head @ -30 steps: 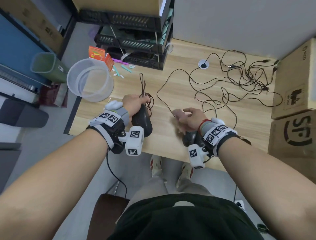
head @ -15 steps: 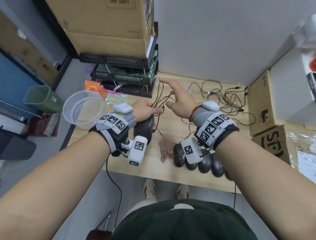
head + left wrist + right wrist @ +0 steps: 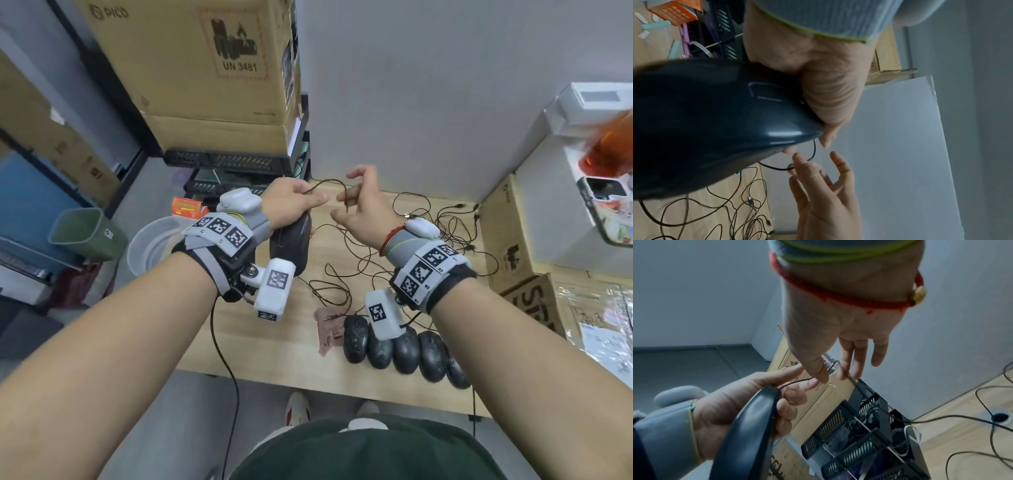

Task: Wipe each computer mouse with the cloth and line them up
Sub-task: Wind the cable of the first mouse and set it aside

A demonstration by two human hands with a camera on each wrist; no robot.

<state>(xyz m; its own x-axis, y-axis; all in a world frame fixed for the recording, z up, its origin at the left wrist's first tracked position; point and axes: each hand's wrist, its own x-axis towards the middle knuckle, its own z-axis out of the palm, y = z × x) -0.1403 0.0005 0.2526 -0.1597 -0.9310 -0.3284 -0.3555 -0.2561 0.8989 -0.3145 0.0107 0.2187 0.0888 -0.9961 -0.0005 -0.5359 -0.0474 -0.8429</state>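
Note:
My left hand (image 3: pixel 291 205) grips a black wired mouse (image 3: pixel 291 246) and holds it raised above the wooden table (image 3: pixel 274 342). The mouse fills the left wrist view (image 3: pixel 705 121) and shows edge-on in the right wrist view (image 3: pixel 748 426). Its thin black cable (image 3: pixel 329 181) arcs from the left hand to my right hand (image 3: pixel 359 205), which pinches it between thumb and forefinger (image 3: pixel 822 374), the other fingers spread. A pinkish cloth (image 3: pixel 329 329) lies crumpled near the front edge. Beside it several black mice (image 3: pixel 406 349) lie side by side in a row.
Tangled black cables (image 3: pixel 428 233) cover the back right of the table. A clear plastic tub (image 3: pixel 154 246) stands at the left edge. Black trays (image 3: pixel 233 164) under cardboard boxes (image 3: pixel 205 68) stand at the back left, more boxes (image 3: pixel 513 240) at the right.
My right hand left the mice at the front edge, reached out open, and now pinches the cable beside the left hand. The left hand lifted its mouse higher. The head view tilted up.

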